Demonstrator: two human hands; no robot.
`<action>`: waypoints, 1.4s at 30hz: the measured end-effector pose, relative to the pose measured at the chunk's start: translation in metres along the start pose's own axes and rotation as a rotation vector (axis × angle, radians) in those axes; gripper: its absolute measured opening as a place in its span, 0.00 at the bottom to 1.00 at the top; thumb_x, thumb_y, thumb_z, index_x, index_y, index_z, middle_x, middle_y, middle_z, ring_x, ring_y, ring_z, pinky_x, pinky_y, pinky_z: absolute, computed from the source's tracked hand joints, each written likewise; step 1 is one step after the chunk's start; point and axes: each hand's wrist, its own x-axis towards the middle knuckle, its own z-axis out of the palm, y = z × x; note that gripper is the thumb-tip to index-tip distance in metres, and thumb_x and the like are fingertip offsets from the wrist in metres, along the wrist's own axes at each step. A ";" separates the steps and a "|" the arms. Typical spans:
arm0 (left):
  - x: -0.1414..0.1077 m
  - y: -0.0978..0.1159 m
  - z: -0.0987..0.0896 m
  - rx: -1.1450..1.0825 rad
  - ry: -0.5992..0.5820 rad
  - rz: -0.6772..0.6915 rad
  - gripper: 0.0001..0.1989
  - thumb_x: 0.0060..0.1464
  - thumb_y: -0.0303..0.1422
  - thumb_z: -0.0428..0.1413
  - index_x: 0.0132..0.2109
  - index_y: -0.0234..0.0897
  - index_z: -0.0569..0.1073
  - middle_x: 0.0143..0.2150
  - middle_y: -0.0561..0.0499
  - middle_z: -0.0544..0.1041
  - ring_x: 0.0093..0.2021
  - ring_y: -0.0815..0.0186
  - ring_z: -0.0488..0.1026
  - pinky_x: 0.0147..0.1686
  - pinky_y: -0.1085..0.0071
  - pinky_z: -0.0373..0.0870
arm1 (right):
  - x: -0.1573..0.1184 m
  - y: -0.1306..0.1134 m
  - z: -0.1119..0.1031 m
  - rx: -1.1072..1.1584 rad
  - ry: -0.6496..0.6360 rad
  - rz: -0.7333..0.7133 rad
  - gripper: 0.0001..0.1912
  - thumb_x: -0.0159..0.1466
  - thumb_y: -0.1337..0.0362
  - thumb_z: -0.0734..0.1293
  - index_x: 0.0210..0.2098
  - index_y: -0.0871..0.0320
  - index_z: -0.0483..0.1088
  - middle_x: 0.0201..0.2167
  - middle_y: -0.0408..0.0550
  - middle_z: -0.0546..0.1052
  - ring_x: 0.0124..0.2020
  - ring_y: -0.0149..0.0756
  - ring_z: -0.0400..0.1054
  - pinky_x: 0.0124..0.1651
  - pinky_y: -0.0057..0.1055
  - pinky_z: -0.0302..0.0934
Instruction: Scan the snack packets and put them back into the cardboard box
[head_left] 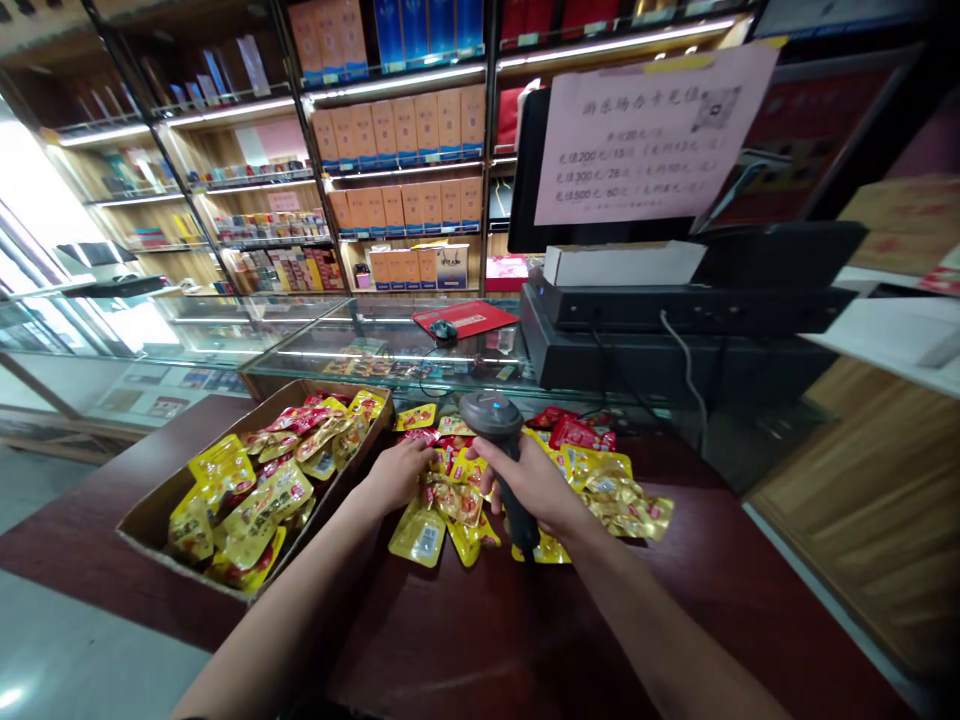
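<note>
A black handheld scanner (491,412) with a small blue light on its head stands upright in my right hand (536,480), whose fingers wrap round its handle. My left hand (397,470) reaches into the left side of a loose pile of yellow, gold and red snack packets (457,500); its fingers are bent over the packets, and what they hold, if anything, is hidden. To the left, an open cardboard box (139,550) holds several similar packets (266,510). More gold packets (630,505) lie to the right of my right hand.
Behind the packets is a glass display counter (345,350) with a red mat (472,318) and a mouse (443,330). A monitor with a pink paper sign (645,140) and black equipment (675,345) stand at the right. Shelves of boxes (405,130) line the back.
</note>
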 end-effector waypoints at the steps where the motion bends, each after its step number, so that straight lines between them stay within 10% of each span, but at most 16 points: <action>1: 0.000 0.000 -0.002 -0.003 0.012 -0.008 0.24 0.45 0.23 0.55 0.51 0.42 0.73 0.47 0.43 0.75 0.50 0.55 0.70 0.47 0.64 0.67 | 0.000 0.001 0.000 0.003 -0.007 0.002 0.17 0.60 0.50 0.65 0.34 0.60 0.66 0.15 0.39 0.71 0.11 0.27 0.64 0.13 0.20 0.55; 6: 0.002 -0.011 -0.015 -0.240 0.195 -0.161 0.25 0.45 0.23 0.54 0.53 0.41 0.74 0.49 0.45 0.77 0.48 0.57 0.73 0.50 0.66 0.66 | 0.002 0.003 0.000 0.007 -0.020 0.012 0.17 0.60 0.50 0.65 0.34 0.60 0.66 0.15 0.39 0.71 0.10 0.26 0.63 0.12 0.20 0.55; 11: 0.016 -0.025 -0.015 -0.975 0.471 -0.512 0.14 0.43 0.28 0.57 0.41 0.36 0.77 0.37 0.48 0.80 0.37 0.61 0.76 0.38 0.70 0.70 | 0.005 0.006 0.001 0.000 -0.033 0.048 0.17 0.60 0.50 0.65 0.34 0.60 0.67 0.15 0.40 0.71 0.09 0.26 0.63 0.12 0.19 0.54; 17: 0.040 -0.011 0.003 -1.796 0.333 -0.565 0.17 0.38 0.31 0.66 0.39 0.33 0.75 0.34 0.46 0.80 0.32 0.64 0.76 0.35 0.69 0.73 | 0.009 0.015 0.004 0.059 -0.074 0.102 0.17 0.60 0.50 0.65 0.31 0.58 0.65 0.13 0.38 0.70 0.09 0.27 0.62 0.12 0.21 0.57; 25: 0.065 0.004 0.034 -1.731 0.500 -0.434 0.23 0.33 0.35 0.70 0.40 0.33 0.75 0.37 0.47 0.80 0.38 0.65 0.76 0.43 0.69 0.70 | 0.016 0.021 0.001 0.040 -0.047 0.137 0.15 0.62 0.52 0.64 0.28 0.58 0.64 0.11 0.38 0.68 0.08 0.26 0.61 0.12 0.21 0.55; 42: 0.065 0.002 0.034 -1.627 0.548 -0.249 0.19 0.41 0.36 0.67 0.42 0.34 0.77 0.41 0.46 0.80 0.40 0.63 0.77 0.47 0.64 0.69 | 0.021 0.029 0.000 0.009 0.033 0.070 0.15 0.63 0.54 0.64 0.26 0.57 0.62 0.11 0.37 0.66 0.09 0.26 0.59 0.12 0.22 0.55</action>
